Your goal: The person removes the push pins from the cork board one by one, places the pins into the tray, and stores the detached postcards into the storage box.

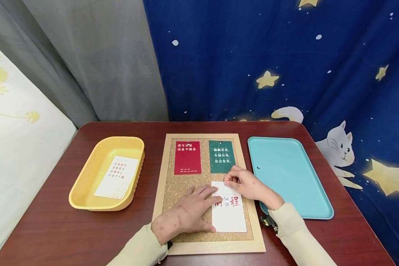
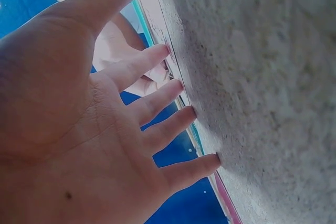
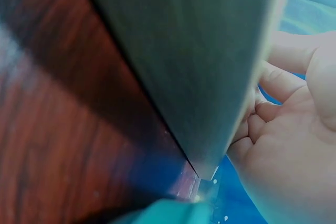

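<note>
A white card with red and blue characters lies on the lower right of a wood-framed cork board. My left hand has its fingers spread, the fingertips resting on the card's left part and covering some print. In the left wrist view those fingers are nearly straight against the surface. At the card's top edge my right hand pinches a small pushpin, mostly hidden by the fingertips. Above, a red card and a green card each have a silver pin at the top.
A yellow basket on the left holds another white card. To the right is a blue tray with a small silver pin near its left rim. Everything stands on a dark red-brown table, with curtains behind.
</note>
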`<state>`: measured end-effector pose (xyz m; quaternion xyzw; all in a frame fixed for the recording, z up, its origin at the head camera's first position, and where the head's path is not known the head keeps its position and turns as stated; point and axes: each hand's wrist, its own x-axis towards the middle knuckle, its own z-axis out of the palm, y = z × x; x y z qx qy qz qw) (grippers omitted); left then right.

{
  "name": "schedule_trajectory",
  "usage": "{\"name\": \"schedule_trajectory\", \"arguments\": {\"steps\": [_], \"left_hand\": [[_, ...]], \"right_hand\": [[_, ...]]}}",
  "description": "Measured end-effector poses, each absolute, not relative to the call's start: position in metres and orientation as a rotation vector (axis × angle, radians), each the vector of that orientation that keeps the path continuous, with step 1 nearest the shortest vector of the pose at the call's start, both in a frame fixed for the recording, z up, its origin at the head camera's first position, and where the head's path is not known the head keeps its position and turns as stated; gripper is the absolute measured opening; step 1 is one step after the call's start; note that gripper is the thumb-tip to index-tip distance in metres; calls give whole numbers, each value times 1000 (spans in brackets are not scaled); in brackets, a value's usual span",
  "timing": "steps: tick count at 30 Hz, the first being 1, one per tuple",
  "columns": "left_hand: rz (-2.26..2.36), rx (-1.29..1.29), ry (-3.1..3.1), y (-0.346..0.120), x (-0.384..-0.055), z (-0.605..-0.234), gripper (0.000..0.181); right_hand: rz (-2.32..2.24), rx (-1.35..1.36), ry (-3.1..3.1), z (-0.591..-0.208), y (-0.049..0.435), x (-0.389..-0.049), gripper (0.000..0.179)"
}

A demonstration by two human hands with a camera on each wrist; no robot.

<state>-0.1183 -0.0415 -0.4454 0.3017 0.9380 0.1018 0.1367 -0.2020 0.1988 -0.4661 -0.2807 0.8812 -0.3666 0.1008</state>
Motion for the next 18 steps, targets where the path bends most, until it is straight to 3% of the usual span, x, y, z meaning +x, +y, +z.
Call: {"name": "schedule_trajectory", "arguments": {"steps": [18], "left_hand": [[297,861,2705,-41,-116,-446,84]], "right_hand": [[-1140,-817,2586,-471,200,-200,11]]}}
